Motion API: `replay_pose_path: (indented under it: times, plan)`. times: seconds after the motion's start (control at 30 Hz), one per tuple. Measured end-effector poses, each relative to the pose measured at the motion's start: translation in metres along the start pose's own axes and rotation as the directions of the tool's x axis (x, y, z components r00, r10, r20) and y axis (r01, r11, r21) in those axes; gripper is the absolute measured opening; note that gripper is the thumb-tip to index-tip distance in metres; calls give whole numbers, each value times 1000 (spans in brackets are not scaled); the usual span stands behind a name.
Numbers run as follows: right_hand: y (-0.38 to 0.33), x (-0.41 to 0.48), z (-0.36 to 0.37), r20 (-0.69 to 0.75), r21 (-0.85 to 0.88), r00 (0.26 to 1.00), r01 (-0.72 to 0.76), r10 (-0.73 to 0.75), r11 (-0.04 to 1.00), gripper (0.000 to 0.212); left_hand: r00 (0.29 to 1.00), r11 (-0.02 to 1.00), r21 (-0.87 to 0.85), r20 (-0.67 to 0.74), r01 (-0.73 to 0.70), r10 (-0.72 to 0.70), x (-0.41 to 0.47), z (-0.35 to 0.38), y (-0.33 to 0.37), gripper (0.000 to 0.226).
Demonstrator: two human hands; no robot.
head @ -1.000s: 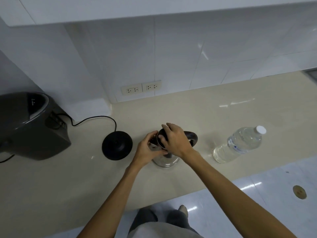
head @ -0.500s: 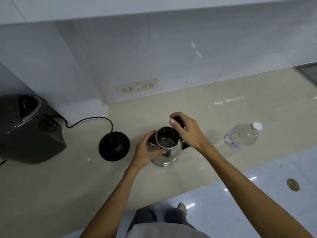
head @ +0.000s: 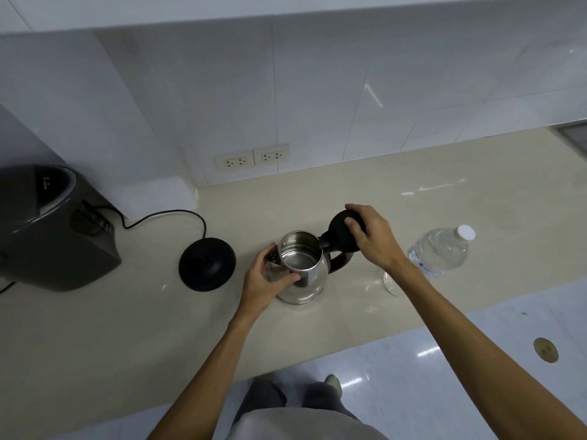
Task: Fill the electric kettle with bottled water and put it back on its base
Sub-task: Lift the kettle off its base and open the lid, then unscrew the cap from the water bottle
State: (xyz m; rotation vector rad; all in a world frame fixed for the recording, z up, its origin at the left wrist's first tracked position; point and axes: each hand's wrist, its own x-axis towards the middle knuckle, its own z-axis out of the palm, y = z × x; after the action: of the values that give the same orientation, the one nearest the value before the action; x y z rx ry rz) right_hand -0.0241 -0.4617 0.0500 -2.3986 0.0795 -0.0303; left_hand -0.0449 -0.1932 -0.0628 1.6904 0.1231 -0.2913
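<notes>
A steel electric kettle (head: 303,274) stands on the beige counter (head: 413,198), its mouth uncovered and its inside dry. My left hand (head: 268,281) grips its body on the spout side. My right hand (head: 370,236) holds the black lid (head: 341,238), which is swung back over the black handle. The round black base (head: 207,264) sits on the counter left of the kettle, with its cord running to the back. A clear water bottle (head: 440,252) with a white cap stands right of my right forearm.
A dark grey appliance (head: 50,230) stands at the far left of the counter. Two wall sockets (head: 252,158) sit low on the tiled wall behind. The counter's front edge runs below the kettle, with glossy floor and my legs beneath.
My right hand has lifted the lid off the kettle's mouth and swung it back to the right, over the handle. My left hand has stayed on the kettle's body.
</notes>
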Motion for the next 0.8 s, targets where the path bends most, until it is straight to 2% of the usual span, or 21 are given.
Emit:
replay_pose_path:
  times: [0.1, 0.2, 0.3, 0.4, 0.5, 0.63, 0.73, 0.8]
  plan:
    - [-3, -3, -11, 32, -7, 999, 16, -16, 1000, 51, 998, 995, 86, -47, 44, -40, -17, 1, -8, 73]
    - [-2, -12, -33, -54, -42, 996, 71, -73, 997, 50, 993, 984, 148, -73, 99, -89, -42, 3, -28, 66]
    - [5, -24, -62, -145, -97, 982, 109, -122, 989, 41, 989, 969, 201, -6, 147, -148, -64, 15, -47, 55]
    - [15, -35, -89, -163, -185, 971, 143, -173, 972, 34, 981, 960, 236, 81, 152, -175, -75, 37, -52, 50]
    - [41, -47, -117, -166, -318, 974, 97, -156, 943, 28, 960, 957, 275, 233, 89, -157, -72, 78, -43, 51]
    - [58, -57, -141, -223, -375, 972, -16, -73, 927, 32, 923, 956, 291, 376, -32, -84, -51, 141, -13, 54]
    - [59, -60, -154, -263, -462, 963, -69, -63, 884, 38, 897, 956, 253, 441, -146, 20, -32, 194, 21, 70]
    - [60, -59, -163, -202, -493, 979, -132, 34, 860, 43, 893, 955, 218, 441, -202, 89, -21, 227, 43, 86]
